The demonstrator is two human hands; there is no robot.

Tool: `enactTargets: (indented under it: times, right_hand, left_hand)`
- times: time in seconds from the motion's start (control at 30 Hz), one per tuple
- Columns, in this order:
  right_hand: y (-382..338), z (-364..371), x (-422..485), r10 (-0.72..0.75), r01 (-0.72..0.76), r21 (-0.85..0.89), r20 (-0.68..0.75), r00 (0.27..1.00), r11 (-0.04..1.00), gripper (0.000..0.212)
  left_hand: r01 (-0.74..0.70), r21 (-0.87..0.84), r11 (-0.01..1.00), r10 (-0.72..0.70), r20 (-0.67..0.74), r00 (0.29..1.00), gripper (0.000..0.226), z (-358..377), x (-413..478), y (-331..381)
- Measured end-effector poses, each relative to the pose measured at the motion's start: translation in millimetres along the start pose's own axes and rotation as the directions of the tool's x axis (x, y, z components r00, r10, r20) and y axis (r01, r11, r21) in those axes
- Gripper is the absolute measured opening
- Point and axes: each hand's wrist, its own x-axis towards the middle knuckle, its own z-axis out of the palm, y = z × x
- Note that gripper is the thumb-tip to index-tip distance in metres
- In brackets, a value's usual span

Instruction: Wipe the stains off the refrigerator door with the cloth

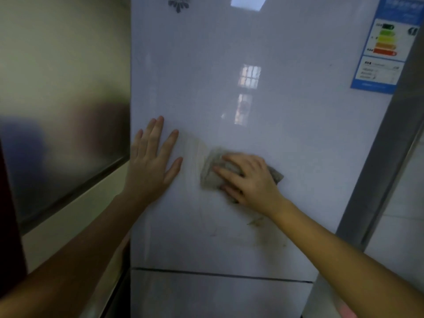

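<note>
Nearest me, below my fingers, a dark seam [220, 274] split the refrigerator door [286, 134] from the lower panel, and faint grey stains [254, 222] smeared the gloss just under my right wrist. My left hand [152, 165] lay flat on the door, fingers spread, holding nothing. Just beside its fingertips, my right hand [249, 179] pressed the grey cloth [212, 172] against the door, fingers splayed over it. Well above my fingers, to the right, an energy label [383, 47] was stuck; a steel panel [64, 125] stood left.
</note>
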Motion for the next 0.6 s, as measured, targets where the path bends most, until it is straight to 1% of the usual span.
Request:
enactTargets:
  times: [0.07,0.13,0.2,0.23,0.3,0.43,0.53,0.6]
  right_hand:
    - [14,-8,25,0.130,-0.132,-0.014,-0.094,0.987,0.991,0.041]
    - [25,-13,48,0.244,-0.247,0.003,-0.175,0.954,0.969,0.043]
    - [27,-13,62,0.312,-0.312,0.032,-0.216,0.925,0.949,0.044]
    - [25,-11,64,0.316,-0.316,0.040,-0.218,0.923,0.948,0.044]
    - [14,-7,61,0.275,-0.273,0.038,-0.185,0.943,0.961,0.045]
    - [-9,4,34,0.109,-0.107,0.032,-0.055,0.993,0.994,0.043]
    - [-18,9,15,-0.008,0.008,0.024,0.027,1.000,1.000,0.040]
    - [-13,6,14,-0.024,0.024,0.006,0.029,0.999,1.000,0.039]
  left_hand:
    - [0.008,-0.010,1.000,-0.008,-0.010,1.000,0.061,-2,-6,-5]
    - [0.007,-0.021,1.000,-0.007,0.005,1.000,0.062,-1,-13,-7]
    - [0.005,-0.025,1.000,-0.004,0.023,1.000,0.063,0,-18,-8]
    - [0.006,-0.025,1.000,-0.006,0.023,1.000,0.063,0,-20,-7]
    - [0.007,-0.025,1.000,-0.007,0.010,1.000,0.062,1,-22,-7]
    - [0.021,-0.036,0.999,-0.021,-0.004,1.000,0.062,2,-23,-6]
    - [0.026,-0.039,0.999,-0.026,-0.006,1.000,0.062,3,-24,-6]
    - [0.040,-0.029,0.999,-0.041,-0.010,0.999,0.063,3,-26,-7]
